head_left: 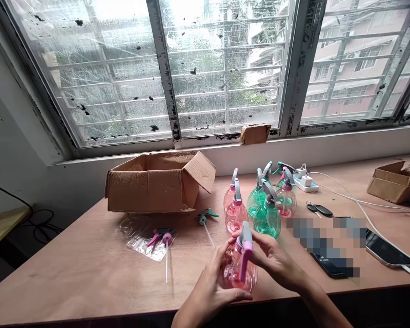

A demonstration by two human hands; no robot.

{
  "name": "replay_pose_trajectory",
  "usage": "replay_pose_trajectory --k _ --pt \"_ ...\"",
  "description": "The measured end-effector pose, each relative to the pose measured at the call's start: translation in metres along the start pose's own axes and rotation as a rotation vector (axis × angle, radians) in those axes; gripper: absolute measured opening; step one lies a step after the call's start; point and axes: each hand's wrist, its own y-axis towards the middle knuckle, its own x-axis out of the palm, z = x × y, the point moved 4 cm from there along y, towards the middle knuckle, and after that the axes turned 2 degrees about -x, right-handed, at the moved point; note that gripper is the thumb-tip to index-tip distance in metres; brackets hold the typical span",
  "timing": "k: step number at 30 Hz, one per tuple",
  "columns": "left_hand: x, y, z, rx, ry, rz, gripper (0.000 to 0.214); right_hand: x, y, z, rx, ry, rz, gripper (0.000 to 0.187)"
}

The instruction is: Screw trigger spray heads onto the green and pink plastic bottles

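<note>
A pink see-through spray bottle (pixel 230 273) with a grey and pink trigger head stands upright near the table's front edge. My left hand (pixel 210 278) is wrapped round the bottle's body, with the thumb low on its near side. My right hand (pixel 275 262) has its fingers closed about the neck, just under the trigger head. Some of the fingertips are hidden behind the bottle. Just beyond are two more pink spray bottles (pixel 235 216) and several green ones (pixel 266 221). A loose pink and black spray head (pixel 166 238) and a loose green one (pixel 204 219) lie to the left, their tubes pointing toward me.
An open cardboard box (pixel 145 191) stands at the back left, with a clear plastic bag (pixel 146 248) before it. On the right are keys (pixel 323 209), phones (pixel 386 248), a power strip (pixel 309 185), white cables and a small cardboard box (pixel 389 182). Windows rise behind the table.
</note>
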Motion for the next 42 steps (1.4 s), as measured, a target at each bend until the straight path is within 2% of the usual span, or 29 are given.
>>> replay_pose_trajectory --k 5,10,14,19,23,26,31,35,38,42 --pt "0.004 -0.001 0.010 0.010 0.080 -0.062 0.108 0.006 -0.003 0.002 -0.047 0.030 -0.080 0.050" --pt "0.006 0.002 0.022 0.054 0.069 -0.093 0.103 0.017 0.000 0.007 -0.100 0.172 0.008 0.051" --pt "0.005 0.002 0.015 0.043 0.050 -0.094 0.115 0.018 0.002 0.017 -0.113 0.186 0.072 0.040" --pt "0.002 -0.002 0.000 -0.001 0.008 -0.072 0.120 0.009 -0.001 0.025 -0.093 0.111 0.034 0.048" --pt "0.001 -0.002 -0.003 0.008 -0.013 -0.075 0.121 0.003 -0.004 0.016 -0.081 0.068 -0.025 0.041" --pt "0.002 -0.002 -0.001 0.015 -0.032 -0.080 0.122 0.000 -0.004 0.007 -0.104 0.037 -0.046 0.043" --pt "0.003 -0.001 0.009 -0.010 -0.029 -0.062 0.122 0.000 -0.002 0.017 -0.051 -0.003 0.085 0.049" --pt "0.004 0.000 0.015 -0.005 0.037 -0.075 0.106 0.017 0.002 0.021 -0.022 0.142 0.119 0.048" --pt "0.004 0.002 0.011 0.013 0.046 -0.072 0.097 0.028 0.003 0.016 0.010 0.182 0.173 0.044" --pt "0.003 0.003 0.002 0.003 0.036 -0.008 0.106 0.028 0.004 0.009 -0.007 0.069 0.166 0.051"
